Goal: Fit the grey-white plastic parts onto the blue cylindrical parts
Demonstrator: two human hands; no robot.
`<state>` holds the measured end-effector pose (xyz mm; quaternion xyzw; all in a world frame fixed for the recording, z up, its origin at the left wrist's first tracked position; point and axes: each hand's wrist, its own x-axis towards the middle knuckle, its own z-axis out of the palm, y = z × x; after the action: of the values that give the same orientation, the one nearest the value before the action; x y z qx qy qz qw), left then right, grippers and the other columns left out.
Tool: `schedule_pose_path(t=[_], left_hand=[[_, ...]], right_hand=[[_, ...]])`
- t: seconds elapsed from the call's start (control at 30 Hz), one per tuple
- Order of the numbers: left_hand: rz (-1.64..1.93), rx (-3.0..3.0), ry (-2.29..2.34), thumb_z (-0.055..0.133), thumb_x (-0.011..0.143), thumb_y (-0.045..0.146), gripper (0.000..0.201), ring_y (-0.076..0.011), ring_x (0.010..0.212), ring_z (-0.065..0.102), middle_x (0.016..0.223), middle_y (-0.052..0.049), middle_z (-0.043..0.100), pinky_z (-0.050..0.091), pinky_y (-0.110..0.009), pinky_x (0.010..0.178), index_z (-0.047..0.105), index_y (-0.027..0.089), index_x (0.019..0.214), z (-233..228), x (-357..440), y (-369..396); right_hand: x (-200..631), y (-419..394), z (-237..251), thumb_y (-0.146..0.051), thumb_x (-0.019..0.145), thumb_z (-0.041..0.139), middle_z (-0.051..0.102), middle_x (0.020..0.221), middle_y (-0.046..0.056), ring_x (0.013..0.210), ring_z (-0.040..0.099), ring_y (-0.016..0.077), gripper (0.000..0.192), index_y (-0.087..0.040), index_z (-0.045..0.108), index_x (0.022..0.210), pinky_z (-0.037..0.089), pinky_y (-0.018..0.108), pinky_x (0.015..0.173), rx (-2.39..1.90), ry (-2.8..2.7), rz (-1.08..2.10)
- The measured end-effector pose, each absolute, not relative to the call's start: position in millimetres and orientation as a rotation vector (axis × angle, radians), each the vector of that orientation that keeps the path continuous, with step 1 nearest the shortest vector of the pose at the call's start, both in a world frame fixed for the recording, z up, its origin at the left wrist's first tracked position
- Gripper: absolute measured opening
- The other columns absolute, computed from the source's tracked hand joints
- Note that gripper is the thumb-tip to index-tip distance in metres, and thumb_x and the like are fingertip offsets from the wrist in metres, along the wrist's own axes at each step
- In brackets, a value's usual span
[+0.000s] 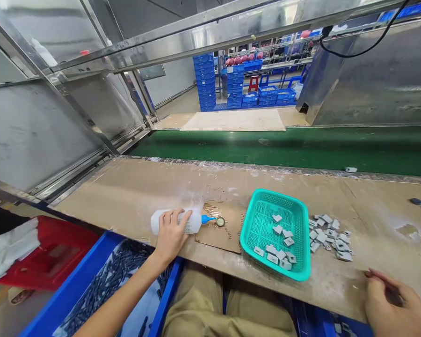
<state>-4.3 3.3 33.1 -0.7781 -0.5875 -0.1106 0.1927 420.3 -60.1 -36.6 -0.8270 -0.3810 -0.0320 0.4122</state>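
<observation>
On the tabletop (133, 196), my left hand (170, 234) wraps the glue bottle (177, 221), nozzle at three o'clock touching a small ring (221, 222): gluing step, needing a gentle squeeze. My right hand (393, 304) rests loosely curled, holding nothing.

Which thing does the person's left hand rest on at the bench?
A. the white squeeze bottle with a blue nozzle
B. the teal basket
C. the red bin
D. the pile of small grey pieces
A: the left hand lies over the white squeeze bottle, which lies on its side, nozzle toward a small ring on the cardboard piece.
</observation>
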Motion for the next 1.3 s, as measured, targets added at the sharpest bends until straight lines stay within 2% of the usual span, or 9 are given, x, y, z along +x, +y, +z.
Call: schedule_pose_path(t=[0.07, 0.2, 0.43, 0.57, 0.87, 1.3], left_hand=[[-0.291, -2.197, -1.599, 0.065, 0.063, 0.007, 0.058, -0.0309, 0.1, 0.042, 0.112, -0.013, 0.051, 0.035, -0.046, 0.088, 0.051, 0.017, 0.118, 32.9, -3.6, 6.7], [-0.307, -2.229, -1.465, 0.063, 0.065, 0.006, 0.052, -0.0308, 0.1, 0.042, 0.111, -0.013, 0.053, 0.035, -0.045, 0.088, 0.054, 0.018, 0.115, 36.5, -1.0, 12.9], [-0.351, -2.255, -1.377, 0.058, 0.073, 0.009, 0.042, -0.0308, 0.1, 0.042, 0.11, -0.014, 0.053, 0.035, -0.046, 0.087, 0.056, 0.018, 0.114, 35.9, 0.6, 17.0], [-0.368, -2.238, -1.302, 0.055, 0.075, 0.006, 0.04, -0.0297, 0.1, 0.043, 0.109, -0.013, 0.054, 0.035, -0.044, 0.088, 0.057, 0.02, 0.113, 34.5, 0.7, 18.4], [-0.378, -2.189, -1.152, 0.047, 0.082, 0.007, 0.035, -0.0262, 0.099, 0.046, 0.106, -0.011, 0.056, 0.035, -0.042, 0.089, 0.057, 0.022, 0.111, 40.3, 2.7, 23.6], [-0.38, -2.129, -1.072, 0.05, 0.081, 0.005, 0.035, -0.0244, 0.099, 0.049, 0.104, -0.009, 0.058, 0.036, -0.042, 0.089, 0.056, 0.023, 0.111, 45.7, 1.8, 25.4]], right_hand=[[415.7, -58.3, -30.7, -0.031, 0.071, 0.047, 0.068, 0.088, 0.012, 0.086, 0.062, 0.0337, 0.028, -0.018, 0.068, 0.085, 0.045, 0.04, 0.07, -2.165, -0.886, -0.088], [410.3, -54.8, -23.3, -0.03, 0.07, 0.047, 0.069, 0.091, 0.013, 0.091, 0.061, 0.0324, 0.029, -0.017, 0.069, 0.083, 0.045, 0.04, 0.078, -2.225, -0.858, -0.079], [409.6, -55.1, -24.2, -0.029, 0.071, 0.047, 0.069, 0.088, 0.011, 0.086, 0.062, 0.0303, 0.027, -0.017, 0.068, 0.082, 0.045, 0.038, 0.073, -2.204, -0.873, -0.123], [410.9, -55.7, -26.3, -0.028, 0.071, 0.048, 0.069, 0.089, 0.009, 0.087, 0.062, 0.029, 0.025, -0.018, 0.068, 0.082, 0.044, 0.037, 0.076, -2.193, -0.884, -0.118], [412.6, -55.6, -28.8, -0.029, 0.073, 0.049, 0.069, 0.093, 0.008, 0.091, 0.061, 0.03, 0.024, -0.019, 0.068, 0.085, 0.045, 0.037, 0.077, -2.217, -0.858, -0.099], [410.7, -53.5, -27.6, -0.028, 0.072, 0.05, 0.069, 0.093, 0.007, 0.092, 0.062, 0.0291, 0.024, -0.018, 0.068, 0.085, 0.045, 0.035, 0.081, -2.238, -0.848, -0.129]])
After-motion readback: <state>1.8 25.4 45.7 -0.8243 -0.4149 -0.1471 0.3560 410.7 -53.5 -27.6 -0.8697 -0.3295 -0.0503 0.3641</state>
